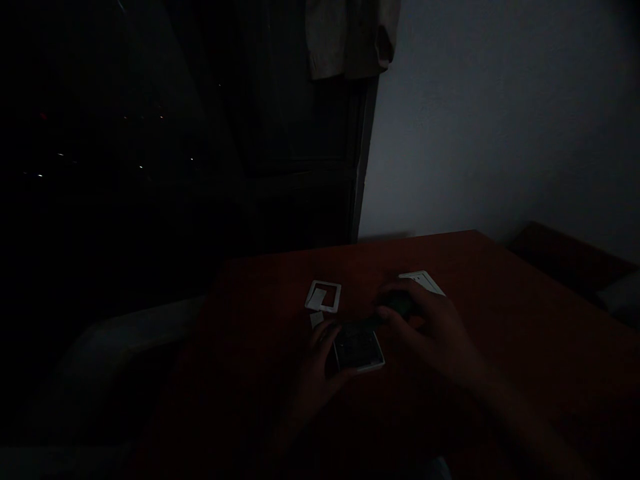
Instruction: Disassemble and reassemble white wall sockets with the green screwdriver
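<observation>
The scene is very dark. My left hand (320, 377) curls round the left side of a small square box-like thing (359, 348) with a dark top and a white edge, its thumb at the near side and fingers at the far side. Above and right of it, my right hand (425, 317) closes on a dark green object (399, 303) whose kind I cannot make out. Something dark reaches from that object towards the box's far edge; whether they touch is unclear.
On the reddish-brown table (500, 320) lie a white square frame (336, 298), a small pale square piece (317, 319) beside it, and a white printed sheet or card (425, 281) behind my right hand. A pale wall (490, 120) and a dark window (150, 133) stand behind.
</observation>
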Demonstrator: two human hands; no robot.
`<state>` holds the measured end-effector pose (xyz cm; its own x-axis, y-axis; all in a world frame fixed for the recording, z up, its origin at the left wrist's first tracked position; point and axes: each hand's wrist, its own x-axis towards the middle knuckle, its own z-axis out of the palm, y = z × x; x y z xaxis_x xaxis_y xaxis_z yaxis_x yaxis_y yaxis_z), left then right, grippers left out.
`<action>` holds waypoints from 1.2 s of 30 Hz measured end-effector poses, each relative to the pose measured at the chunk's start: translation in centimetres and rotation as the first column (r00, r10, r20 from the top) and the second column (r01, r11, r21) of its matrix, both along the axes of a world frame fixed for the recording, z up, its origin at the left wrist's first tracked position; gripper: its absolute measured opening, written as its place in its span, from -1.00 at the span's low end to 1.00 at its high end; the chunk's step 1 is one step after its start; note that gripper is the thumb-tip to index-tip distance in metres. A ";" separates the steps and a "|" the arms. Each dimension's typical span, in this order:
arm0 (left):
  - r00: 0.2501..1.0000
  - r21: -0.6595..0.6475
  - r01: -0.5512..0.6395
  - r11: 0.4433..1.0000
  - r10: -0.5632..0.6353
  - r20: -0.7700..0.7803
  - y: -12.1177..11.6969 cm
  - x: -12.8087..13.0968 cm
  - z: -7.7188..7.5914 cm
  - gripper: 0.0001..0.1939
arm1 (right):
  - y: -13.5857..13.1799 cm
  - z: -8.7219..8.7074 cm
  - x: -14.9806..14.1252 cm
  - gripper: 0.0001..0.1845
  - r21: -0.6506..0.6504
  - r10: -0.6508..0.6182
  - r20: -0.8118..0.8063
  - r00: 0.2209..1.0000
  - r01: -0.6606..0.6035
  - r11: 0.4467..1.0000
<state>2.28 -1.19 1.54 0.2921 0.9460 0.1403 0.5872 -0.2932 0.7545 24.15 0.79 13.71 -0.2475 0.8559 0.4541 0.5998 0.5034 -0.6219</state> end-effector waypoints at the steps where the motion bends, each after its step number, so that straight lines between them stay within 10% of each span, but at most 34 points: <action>1: 1.000 -0.003 0.004 1.000 -0.004 0.006 0.0 0.0 -0.1 -0.33 | 0.0 0.0 0.1 -0.78 0.003 0.002 0.001 1.000 -0.002 1.000; 21: 0.999 0.019 0.001 1.000 0.000 -0.038 0.2 -0.1 0.3 -0.32 | 0.7 4.1 -3.8 -0.54 -0.015 0.239 0.333 0.912 -0.249 0.968; 36: 0.999 0.043 -0.018 0.999 0.020 -0.046 0.2 -0.1 -0.2 -0.31 | 1.3 3.7 -4.0 -0.57 -0.004 0.068 0.403 0.913 -0.073 0.997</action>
<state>2.19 -1.02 1.38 0.2815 0.9449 0.1672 0.6272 -0.3130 0.7132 20.14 2.07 17.37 -0.4711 0.8248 0.3126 0.7607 0.5593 -0.3294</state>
